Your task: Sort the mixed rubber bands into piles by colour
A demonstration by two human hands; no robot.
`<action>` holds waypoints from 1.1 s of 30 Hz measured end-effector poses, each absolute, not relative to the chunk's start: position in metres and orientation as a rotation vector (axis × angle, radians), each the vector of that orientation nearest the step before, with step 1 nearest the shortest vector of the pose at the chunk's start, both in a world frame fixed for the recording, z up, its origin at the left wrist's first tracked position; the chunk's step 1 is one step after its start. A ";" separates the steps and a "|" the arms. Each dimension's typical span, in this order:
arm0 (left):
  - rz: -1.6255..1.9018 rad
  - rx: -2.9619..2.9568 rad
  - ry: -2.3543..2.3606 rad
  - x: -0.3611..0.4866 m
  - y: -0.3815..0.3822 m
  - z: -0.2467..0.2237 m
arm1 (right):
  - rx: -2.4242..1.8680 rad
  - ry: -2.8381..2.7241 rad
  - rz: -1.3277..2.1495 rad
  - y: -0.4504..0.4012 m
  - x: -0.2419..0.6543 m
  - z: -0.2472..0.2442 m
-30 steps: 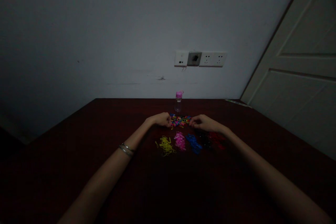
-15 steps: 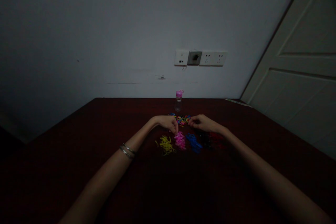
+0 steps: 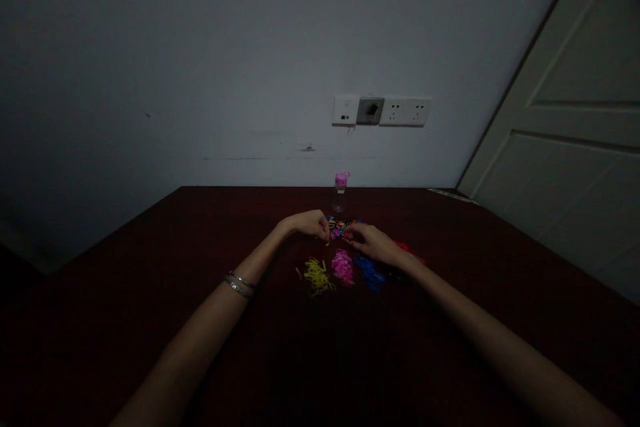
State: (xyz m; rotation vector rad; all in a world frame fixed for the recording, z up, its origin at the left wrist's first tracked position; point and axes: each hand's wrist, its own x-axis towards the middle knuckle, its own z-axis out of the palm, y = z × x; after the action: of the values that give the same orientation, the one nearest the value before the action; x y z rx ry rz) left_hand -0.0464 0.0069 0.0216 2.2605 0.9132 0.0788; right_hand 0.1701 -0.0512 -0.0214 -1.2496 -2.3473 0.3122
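A mixed pile of small coloured rubber bands (image 3: 338, 227) lies between my two hands. My left hand (image 3: 313, 224) is closed at the pile's left edge, with a small yellow rubber band (image 3: 328, 243) showing at its fingertips. Over the pile's near right side, my right hand (image 3: 373, 241) has its fingers bent together; what they pinch is too small to make out. Nearer to me lie a yellow heap (image 3: 318, 276), a pink heap (image 3: 343, 267) and a blue heap (image 3: 369, 271). Red bands (image 3: 410, 252) show beyond my right wrist, and dark ones lie partly hidden under it.
A clear bottle with a pink cap (image 3: 340, 193) stands behind the mixed pile. The dark red table (image 3: 240, 213) meets a wall with sockets (image 3: 405, 111). A pale door (image 3: 575, 113) is at the right. The light is dim.
My left hand has moved from the pink heap up and left to the mixed pile's edge. My right hand has shifted left and nearer, uncovering some red bands.
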 end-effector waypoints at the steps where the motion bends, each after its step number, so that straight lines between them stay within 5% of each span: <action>1: 0.060 2.286 0.936 -0.047 0.008 0.020 | -1.277 -2.352 0.282 -0.051 0.169 -0.023; 15: 0.016 2.392 1.002 -0.043 0.010 0.011 | -1.346 -2.337 0.237 -0.054 0.162 -0.025; 24: -0.010 2.416 0.950 -0.037 0.007 0.010 | -1.287 -2.235 0.756 -0.048 0.186 -0.002; 33: 0.010 2.341 0.917 -0.040 0.011 0.006 | -1.313 -2.144 0.881 -0.041 0.199 -0.006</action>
State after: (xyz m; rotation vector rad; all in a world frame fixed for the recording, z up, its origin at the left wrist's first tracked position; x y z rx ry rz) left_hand -0.0400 0.0111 0.0057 2.3407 0.9173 0.0098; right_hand 0.1990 -0.0408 -0.0057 -1.3129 -2.1438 0.8807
